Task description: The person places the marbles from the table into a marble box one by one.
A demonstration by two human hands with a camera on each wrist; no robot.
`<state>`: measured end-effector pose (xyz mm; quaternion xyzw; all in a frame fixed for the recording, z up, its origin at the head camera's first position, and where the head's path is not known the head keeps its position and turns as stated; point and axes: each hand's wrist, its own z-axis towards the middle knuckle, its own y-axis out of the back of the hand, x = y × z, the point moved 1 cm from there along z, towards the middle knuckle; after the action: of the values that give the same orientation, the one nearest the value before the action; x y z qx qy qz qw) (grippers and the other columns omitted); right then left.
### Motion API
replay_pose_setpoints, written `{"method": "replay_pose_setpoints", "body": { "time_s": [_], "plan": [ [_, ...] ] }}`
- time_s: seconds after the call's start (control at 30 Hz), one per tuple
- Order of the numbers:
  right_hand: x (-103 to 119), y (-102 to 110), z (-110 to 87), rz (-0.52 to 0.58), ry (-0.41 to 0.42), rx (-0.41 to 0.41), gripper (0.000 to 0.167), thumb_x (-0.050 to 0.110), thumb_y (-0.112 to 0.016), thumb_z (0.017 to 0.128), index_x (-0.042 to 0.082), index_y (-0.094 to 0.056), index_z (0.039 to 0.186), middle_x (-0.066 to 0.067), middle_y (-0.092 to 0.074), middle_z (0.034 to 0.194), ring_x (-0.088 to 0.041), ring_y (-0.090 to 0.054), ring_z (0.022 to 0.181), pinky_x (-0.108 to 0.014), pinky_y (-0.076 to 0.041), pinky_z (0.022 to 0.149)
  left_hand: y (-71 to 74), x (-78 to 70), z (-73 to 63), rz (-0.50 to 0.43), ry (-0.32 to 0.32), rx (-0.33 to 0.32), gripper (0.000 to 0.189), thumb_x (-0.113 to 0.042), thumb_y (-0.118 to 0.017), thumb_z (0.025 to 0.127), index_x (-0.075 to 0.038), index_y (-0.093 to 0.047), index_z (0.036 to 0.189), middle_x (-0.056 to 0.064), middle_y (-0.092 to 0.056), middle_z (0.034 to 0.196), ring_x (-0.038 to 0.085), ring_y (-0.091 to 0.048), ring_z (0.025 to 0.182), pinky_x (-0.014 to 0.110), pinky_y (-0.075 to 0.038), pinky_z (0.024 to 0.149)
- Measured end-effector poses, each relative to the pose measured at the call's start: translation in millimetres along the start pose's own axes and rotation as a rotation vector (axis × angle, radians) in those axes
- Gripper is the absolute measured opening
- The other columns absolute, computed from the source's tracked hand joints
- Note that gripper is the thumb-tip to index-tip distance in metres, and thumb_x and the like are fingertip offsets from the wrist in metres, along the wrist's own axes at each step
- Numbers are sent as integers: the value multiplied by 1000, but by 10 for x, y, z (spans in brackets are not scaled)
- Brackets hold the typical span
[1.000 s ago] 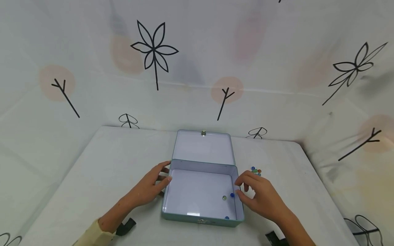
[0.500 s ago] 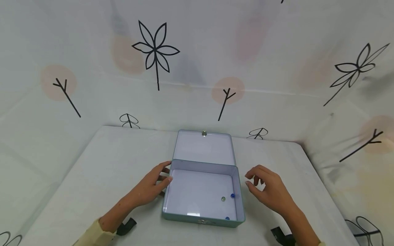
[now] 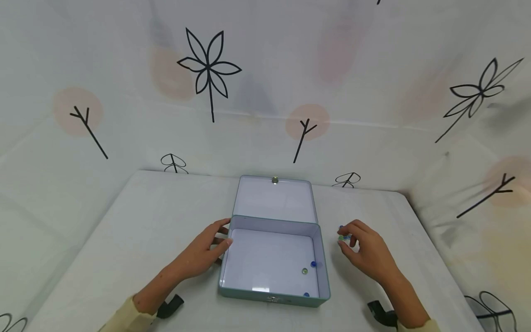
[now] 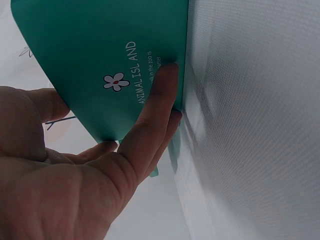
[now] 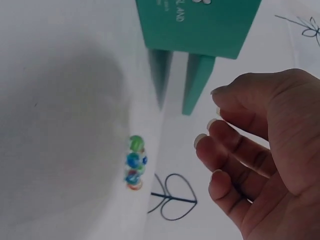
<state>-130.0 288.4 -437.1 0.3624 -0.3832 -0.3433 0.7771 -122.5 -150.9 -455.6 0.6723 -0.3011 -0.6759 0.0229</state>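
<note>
A green tin box (image 3: 244, 292) stands on the table with its lid (image 3: 274, 198) laid back. Inside are a greenish marble (image 3: 304, 271), a dark blue marble (image 3: 313, 264) and another blue marble (image 3: 306, 294), all on the right side. My left hand (image 3: 199, 256) rests against the box's left side, thumb at the rim and fingers along the lettered wall (image 4: 100, 60). To the right of the box, my right hand (image 3: 370, 252) hovers with loosely bent fingers and nothing between them. Several coloured marbles (image 5: 134, 159) lie clustered just beyond its fingertips, partly hidden by it in the head view.
White cloth covers the table (image 3: 166, 203). Behind it and at the sides hangs a pale backdrop (image 3: 257, 83) with line-drawn plants. A dark wrist mount (image 3: 170, 306) shows under the left wrist, another (image 3: 381, 314) by the right.
My right hand has moved from over the box's right rim out to the right, by the marble cluster. Inside the box the greenish marble has rolled slightly. My left hand stays put.
</note>
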Motion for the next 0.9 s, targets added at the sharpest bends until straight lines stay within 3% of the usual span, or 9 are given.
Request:
{"method": "replay_pose_setpoints", "body": {
  "time_s": [0.47, 0.9],
  "plan": [
    [-261, -173, -67, -41, -89, 82, 28, -4, -87, 79, 8, -79, 103, 2, -68, 99, -10, -54, 71, -23, -43, 55, -13, 19, -5, -7, -9, -3, 67, -37, -59, 111, -15, -29, 167, 18, -49, 152, 40, -58, 136, 35, -64, 85],
    [-303, -249, -64, -106, -211, 205, 25, 3, -84, 84, 6, -77, 108, 3, -60, 87, -13, -53, 74, -28, -44, 59, -28, 22, -2, 15, -12, -10, 66, -38, -58, 111, -16, -30, 166, 17, -50, 151, 40, -58, 136, 41, -63, 91]
  ]
}}
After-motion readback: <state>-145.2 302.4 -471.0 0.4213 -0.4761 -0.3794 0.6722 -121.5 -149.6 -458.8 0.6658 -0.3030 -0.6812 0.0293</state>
